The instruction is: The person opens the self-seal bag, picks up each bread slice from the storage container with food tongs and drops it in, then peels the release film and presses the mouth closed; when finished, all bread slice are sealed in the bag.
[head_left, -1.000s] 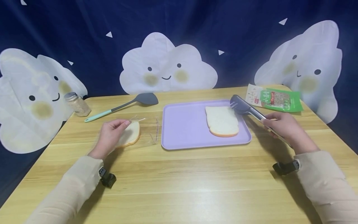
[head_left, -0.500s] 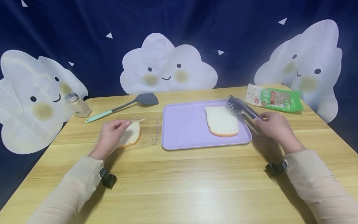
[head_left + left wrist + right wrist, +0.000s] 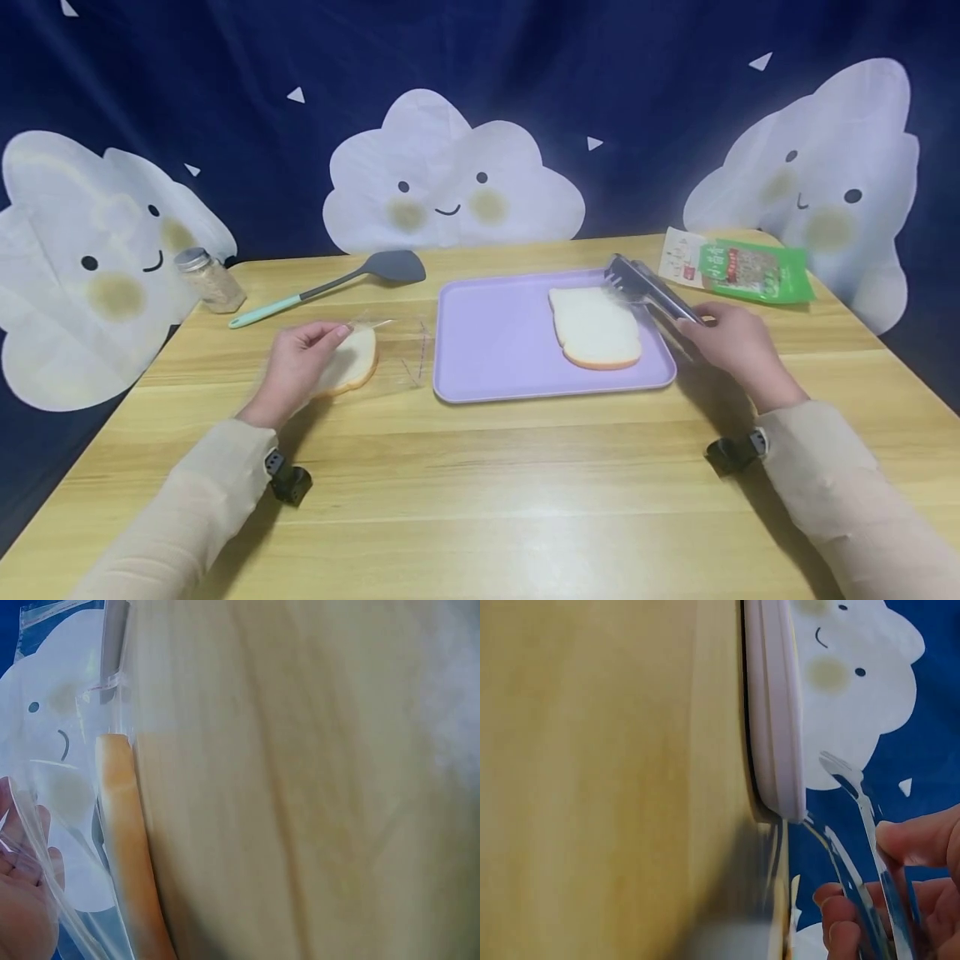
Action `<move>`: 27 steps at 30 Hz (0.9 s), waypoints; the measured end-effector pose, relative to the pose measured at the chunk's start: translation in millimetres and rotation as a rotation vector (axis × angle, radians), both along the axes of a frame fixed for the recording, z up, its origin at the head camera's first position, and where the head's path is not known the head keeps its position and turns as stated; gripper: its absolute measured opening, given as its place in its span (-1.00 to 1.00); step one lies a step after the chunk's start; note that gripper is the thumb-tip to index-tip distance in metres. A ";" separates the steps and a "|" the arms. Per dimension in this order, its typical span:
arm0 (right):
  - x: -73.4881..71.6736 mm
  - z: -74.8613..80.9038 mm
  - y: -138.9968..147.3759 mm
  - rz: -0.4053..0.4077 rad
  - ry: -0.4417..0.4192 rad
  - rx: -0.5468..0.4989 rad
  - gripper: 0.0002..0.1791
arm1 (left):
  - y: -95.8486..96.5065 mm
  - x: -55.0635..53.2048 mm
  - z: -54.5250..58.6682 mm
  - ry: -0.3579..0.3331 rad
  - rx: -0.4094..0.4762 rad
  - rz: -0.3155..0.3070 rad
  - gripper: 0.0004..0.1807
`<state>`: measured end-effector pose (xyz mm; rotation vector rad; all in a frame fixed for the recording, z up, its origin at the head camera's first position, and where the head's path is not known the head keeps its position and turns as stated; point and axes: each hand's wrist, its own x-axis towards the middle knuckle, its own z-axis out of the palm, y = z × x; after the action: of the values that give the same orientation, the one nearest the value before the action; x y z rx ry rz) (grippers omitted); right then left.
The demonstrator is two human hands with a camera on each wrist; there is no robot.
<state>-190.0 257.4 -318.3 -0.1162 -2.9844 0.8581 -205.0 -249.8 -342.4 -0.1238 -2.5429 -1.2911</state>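
Observation:
My left hand (image 3: 300, 362) pinches the upper edge of a clear plastic bag (image 3: 407, 343) between thumb and fingers. Inside it lies a slice of bread (image 3: 354, 365), its left part hidden by the hand; the left wrist view shows its brown crust (image 3: 129, 840). My right hand (image 3: 733, 342) grips metal tongs (image 3: 666, 298). Their heads hang over the far right corner of the purple tray (image 3: 491, 342), at the upper right of another bread slice (image 3: 596, 329) lying flat on it. In the right wrist view, the tong arms (image 3: 868, 817) stand apart; contact with the bread cannot be told.
Behind the left hand lies a spatula (image 3: 393, 265) with a mint handle. A jar with a grey lid (image 3: 210, 282) stands at the far left corner. A green and white packet (image 3: 750, 267) lies beyond the right hand. Cloud-printed blue cloth (image 3: 637, 100) hangs behind the table.
My right hand has moved a little left, toward the tray, and the tongs have turned, their heads shifting slightly left over the slice's corner. My left hand stays still on the bag.

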 end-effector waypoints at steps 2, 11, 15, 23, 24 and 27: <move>-3.6 -1.1 -0.5 0.003 -0.012 -0.013 -0.49 | -0.2 0.1 0.2 -0.002 0.001 0.000 -0.64; -7.8 -1.7 7.7 0.031 -0.146 -0.208 -0.43 | 0.0 -1.1 0.3 -0.009 -0.007 0.001 -0.63; -8.0 -4.0 13.5 0.048 -0.222 -0.360 -0.43 | -0.3 -1.4 0.7 0.002 -0.016 -0.001 -0.63; -3.4 -8.3 23.3 0.107 -0.326 -0.557 -0.46 | 0.2 -0.5 0.8 0.000 -0.024 -0.006 -0.62; -2.8 -8.5 24.0 0.114 -0.340 -0.579 -0.48 | 0.3 -0.6 0.8 0.002 -0.023 -0.007 -0.63; -0.7 -9.2 24.8 0.140 -0.374 -0.629 -0.57 | 0.5 -0.9 0.7 0.007 -0.024 -0.009 -0.63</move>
<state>-190.8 282.3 -327.5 -0.0898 -2.9257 1.9614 -205.9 -249.3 -341.7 -0.1448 -2.5558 -1.2616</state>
